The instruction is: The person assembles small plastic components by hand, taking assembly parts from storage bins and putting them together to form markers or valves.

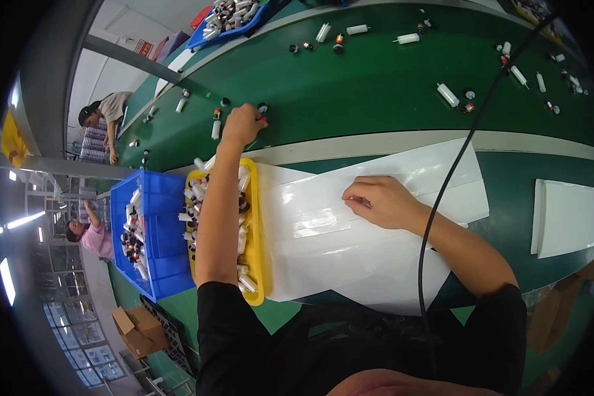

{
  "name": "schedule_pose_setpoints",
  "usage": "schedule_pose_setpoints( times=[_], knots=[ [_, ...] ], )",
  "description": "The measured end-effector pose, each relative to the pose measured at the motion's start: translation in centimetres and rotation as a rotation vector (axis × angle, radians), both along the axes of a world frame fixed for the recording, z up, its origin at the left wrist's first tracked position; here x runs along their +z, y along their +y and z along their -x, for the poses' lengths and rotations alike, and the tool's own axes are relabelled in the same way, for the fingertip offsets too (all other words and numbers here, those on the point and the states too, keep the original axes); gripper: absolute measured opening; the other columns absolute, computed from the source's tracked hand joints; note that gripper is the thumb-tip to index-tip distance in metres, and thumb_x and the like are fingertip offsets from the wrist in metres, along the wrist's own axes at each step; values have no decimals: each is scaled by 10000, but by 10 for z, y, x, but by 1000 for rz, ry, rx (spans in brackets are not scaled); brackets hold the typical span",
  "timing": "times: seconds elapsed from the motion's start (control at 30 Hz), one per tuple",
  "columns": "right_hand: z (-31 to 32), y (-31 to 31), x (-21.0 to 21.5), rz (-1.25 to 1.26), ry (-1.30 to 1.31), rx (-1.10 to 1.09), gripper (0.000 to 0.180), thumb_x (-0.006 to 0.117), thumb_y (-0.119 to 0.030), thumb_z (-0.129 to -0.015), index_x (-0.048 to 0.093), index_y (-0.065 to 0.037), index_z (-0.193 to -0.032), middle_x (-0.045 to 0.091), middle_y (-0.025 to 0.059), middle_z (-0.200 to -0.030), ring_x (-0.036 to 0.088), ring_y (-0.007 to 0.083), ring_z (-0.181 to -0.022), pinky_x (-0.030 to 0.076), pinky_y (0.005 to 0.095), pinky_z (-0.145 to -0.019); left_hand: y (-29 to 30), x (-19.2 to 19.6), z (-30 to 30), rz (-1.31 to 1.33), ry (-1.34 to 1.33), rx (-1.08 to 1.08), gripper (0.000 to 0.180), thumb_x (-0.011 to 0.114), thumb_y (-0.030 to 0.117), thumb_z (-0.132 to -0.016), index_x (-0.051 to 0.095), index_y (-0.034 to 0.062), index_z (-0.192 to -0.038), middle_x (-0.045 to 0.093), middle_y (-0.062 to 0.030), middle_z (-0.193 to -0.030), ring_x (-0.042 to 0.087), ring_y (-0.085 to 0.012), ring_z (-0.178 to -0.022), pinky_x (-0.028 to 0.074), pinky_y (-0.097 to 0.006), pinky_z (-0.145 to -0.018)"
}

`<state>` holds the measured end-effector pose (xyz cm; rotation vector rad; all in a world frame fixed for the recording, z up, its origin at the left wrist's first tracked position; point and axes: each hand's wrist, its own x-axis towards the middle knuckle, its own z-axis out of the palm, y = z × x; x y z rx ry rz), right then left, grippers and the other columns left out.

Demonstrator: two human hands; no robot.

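My left hand (243, 125) reaches over the green belt (376, 79), fingers pinched together. A small red part (264, 121) shows at its fingertips, and a round black cap (263, 107) lies just beyond. To the left of that hand lie a white cylinder (216, 130) and another black cap (225, 102). My right hand (383, 201) hovers over or rests on glossy white sheets (310, 257), its fingers curled and thumb against them; anything inside is hidden. Beneath my left forearm, a yellow bin (261, 264) holds many white cylinders with black and red pieces.
A blue bin (162, 231) of similar parts stands left of the yellow one. Loose cylinders (447, 95) and caps are scattered on the belt. A dark cable (452, 171) hangs across the view. Folded white sheets (567, 218) lie at right. Two people (115, 109) work at far left.
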<state>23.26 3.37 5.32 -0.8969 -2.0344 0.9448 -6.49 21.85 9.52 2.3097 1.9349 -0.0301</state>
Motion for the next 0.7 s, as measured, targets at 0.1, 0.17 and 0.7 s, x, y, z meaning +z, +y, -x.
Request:
schedule_pose_setpoints(
  times=[0.1, 0.17, 0.7],
  knots=[
    [-1, -2, 9, 75, -4, 2, 78, 632, -115, -827, 644, -45, -858, 614, 54, -782, 583, 197, -650, 476, 308, -615, -16, 15, -8, -57, -39, 46, 215, 757, 186, -712, 718, 17, -839, 659, -229, -809, 655, -361, -770, 522, -403, -753],
    [-3, -2, 15, 160, -21, -1, 95, 633, -145, -825, 638, -59, -865, 624, 49, -830, 604, 220, -717, 485, 326, -655, -33, 29, -19, -50, -90, 72, 243, 755, 152, -707, 708, -11, -881, 682, -203, -806, 677, -295, -714, 529, -365, -721],
    [8, -9, 31, 293, 393, -309, 116, 696, -17, -758, 623, -20, -848, 613, 46, -823, 577, 129, -682, 455, 242, -586, -199, -8, -135, 490, -2279, 551, 259, 617, 23, -873, 605, -45, -1122, 636, -154, -1058, 609, -178, -970, 493, -250, -780]
  ],
)
